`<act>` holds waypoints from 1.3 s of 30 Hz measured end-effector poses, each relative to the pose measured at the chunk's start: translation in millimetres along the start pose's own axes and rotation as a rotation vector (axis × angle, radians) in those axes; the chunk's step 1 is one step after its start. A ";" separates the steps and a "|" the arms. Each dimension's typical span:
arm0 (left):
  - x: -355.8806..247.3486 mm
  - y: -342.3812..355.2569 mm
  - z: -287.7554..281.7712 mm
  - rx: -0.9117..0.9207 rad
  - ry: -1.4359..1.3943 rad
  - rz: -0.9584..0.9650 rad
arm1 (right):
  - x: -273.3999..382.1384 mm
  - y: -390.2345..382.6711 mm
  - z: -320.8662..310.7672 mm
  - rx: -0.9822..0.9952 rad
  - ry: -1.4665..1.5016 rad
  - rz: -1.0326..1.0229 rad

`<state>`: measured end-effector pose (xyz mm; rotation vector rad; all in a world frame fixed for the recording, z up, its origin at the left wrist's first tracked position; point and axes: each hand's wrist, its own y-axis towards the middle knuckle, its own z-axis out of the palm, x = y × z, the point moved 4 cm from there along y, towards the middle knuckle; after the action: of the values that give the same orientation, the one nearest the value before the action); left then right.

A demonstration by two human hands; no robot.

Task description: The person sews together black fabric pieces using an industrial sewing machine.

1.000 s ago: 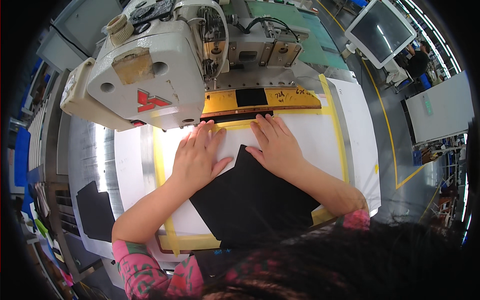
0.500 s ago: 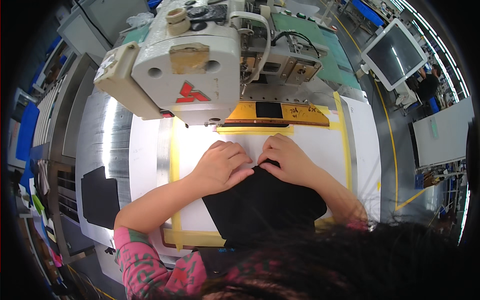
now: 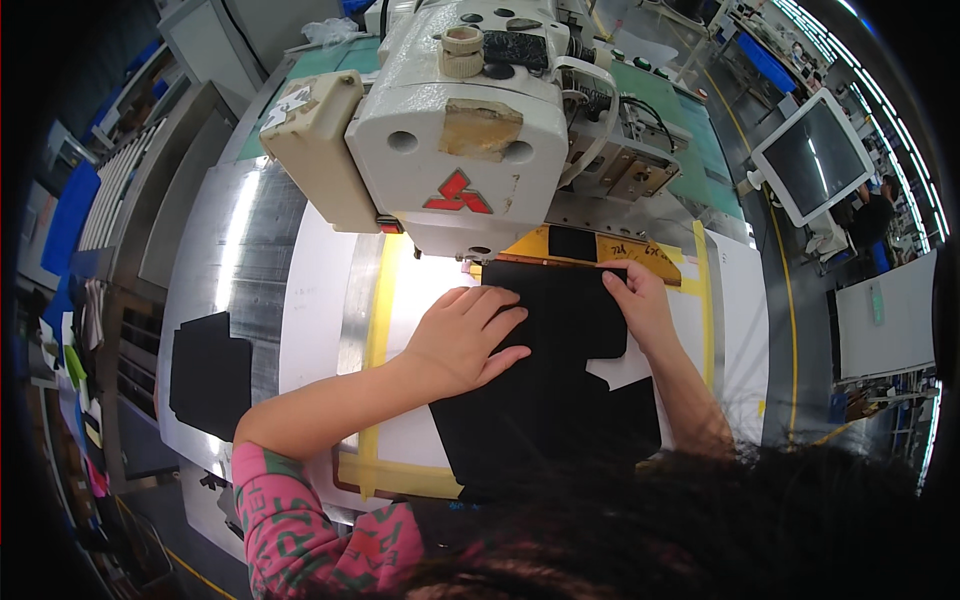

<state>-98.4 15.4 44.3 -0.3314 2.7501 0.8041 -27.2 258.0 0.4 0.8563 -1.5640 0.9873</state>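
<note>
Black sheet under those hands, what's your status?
Left hand at black sheet, left edge. Right hand pinching its far right corner. Yellow bar close beyond far edge.

There are two hands (image 3: 455, 342), one sewing machine (image 3: 455, 150), one monitor (image 3: 815, 158).

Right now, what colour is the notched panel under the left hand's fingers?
The notched panel is plain black; the head view shows it best.

Sewing workshop, large white industrial machine (image 3: 455, 150), monitor (image 3: 815, 160), yellow floor lines (image 3: 791, 300), strip lights (image 3: 893, 130) overhead
</note>
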 end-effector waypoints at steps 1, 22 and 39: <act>-1.1 0.7 5.3 0.040 0.081 -0.018 | 1.2 -0.5 3.6 0.021 -0.009 0.010; 15.3 -6.2 20.2 0.143 0.192 -0.127 | 18.7 -3.2 8.9 -0.130 -0.631 -0.200; 18.0 -7.8 24.7 0.145 0.228 -0.156 | 17.4 -32.7 80.2 0.030 -1.277 -0.839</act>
<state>-108.6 20.0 14.8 -0.6349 2.9244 0.5548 -32.4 170.9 14.0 2.1574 -1.8173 -0.2849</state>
